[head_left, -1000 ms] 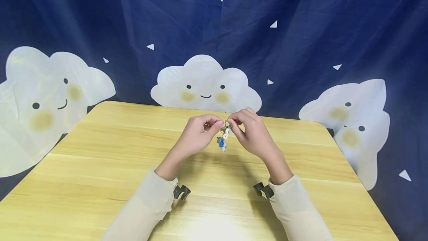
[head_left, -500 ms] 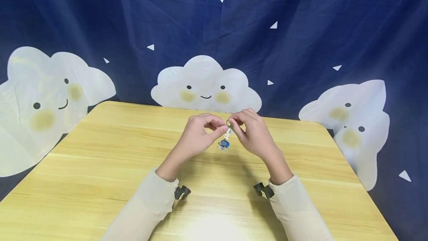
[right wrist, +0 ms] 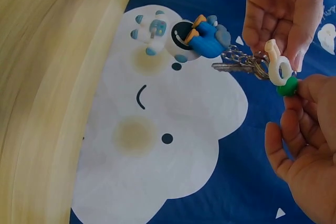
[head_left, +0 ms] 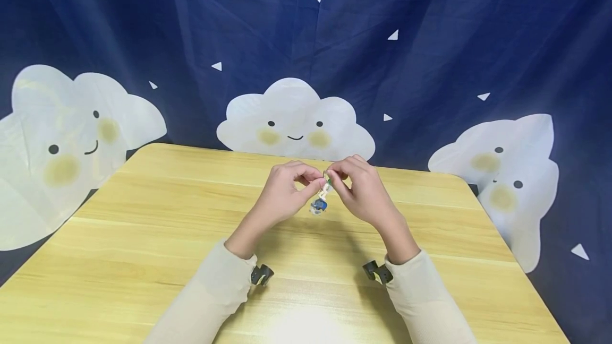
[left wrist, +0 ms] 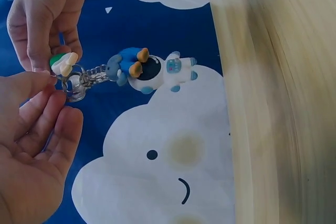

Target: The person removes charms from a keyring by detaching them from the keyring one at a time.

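Note:
A keychain hangs between my two hands above the table. Its charms are a white astronaut with a dark visor and a small blue figure with orange feet. In the right wrist view a metal key hangs by the metal rings. Beside them is a green and cream-white charm. My left hand pinches the keyring with thumb and fingertips. My right hand pinches at the charm's green end; the exact contact is partly hidden by the fingers.
Beneath the hands lies a light wood-grain table. Behind it hangs a dark blue curtain with white smiling clouds and small white triangles. A black wrist camera sits at the left cuff, another camera at the right.
My left fingertips have moved slightly right, closer to the right hand. The hanging charms have swung and turned. My right hand stays nearly still.

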Demonstrator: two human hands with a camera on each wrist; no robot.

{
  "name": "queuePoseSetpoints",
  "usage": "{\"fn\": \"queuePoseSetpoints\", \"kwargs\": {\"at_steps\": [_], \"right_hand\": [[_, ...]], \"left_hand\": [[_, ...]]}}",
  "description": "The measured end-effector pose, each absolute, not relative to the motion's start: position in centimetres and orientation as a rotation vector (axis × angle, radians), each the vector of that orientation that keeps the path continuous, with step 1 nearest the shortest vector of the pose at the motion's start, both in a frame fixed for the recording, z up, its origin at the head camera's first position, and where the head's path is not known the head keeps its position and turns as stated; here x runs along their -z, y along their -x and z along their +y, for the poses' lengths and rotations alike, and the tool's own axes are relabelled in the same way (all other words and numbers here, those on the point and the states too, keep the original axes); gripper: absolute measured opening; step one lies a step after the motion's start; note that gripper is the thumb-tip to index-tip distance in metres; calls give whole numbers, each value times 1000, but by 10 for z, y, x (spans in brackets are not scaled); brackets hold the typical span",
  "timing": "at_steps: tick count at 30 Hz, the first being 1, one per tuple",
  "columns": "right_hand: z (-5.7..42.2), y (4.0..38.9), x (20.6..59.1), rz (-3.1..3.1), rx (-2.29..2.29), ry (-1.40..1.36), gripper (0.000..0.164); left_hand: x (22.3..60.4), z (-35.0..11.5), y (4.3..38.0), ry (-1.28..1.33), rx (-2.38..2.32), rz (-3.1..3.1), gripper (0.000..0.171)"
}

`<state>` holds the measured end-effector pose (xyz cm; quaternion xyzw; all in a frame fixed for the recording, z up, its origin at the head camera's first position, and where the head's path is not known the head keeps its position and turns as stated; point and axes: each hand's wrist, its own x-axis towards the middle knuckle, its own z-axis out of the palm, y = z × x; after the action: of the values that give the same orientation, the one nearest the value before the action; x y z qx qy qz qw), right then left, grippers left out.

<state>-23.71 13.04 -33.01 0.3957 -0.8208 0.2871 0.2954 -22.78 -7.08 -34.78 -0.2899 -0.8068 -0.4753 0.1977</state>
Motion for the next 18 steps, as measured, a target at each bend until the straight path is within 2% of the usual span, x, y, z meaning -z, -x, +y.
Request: {"fn": "queuePoseSetpoints", "kwargs": {"at_steps": [18], "right_hand": [[129,234,328,-2186,-764,-1067,5]], "left_hand": [[347,-70,226,818,1347,-2251,6]]}}
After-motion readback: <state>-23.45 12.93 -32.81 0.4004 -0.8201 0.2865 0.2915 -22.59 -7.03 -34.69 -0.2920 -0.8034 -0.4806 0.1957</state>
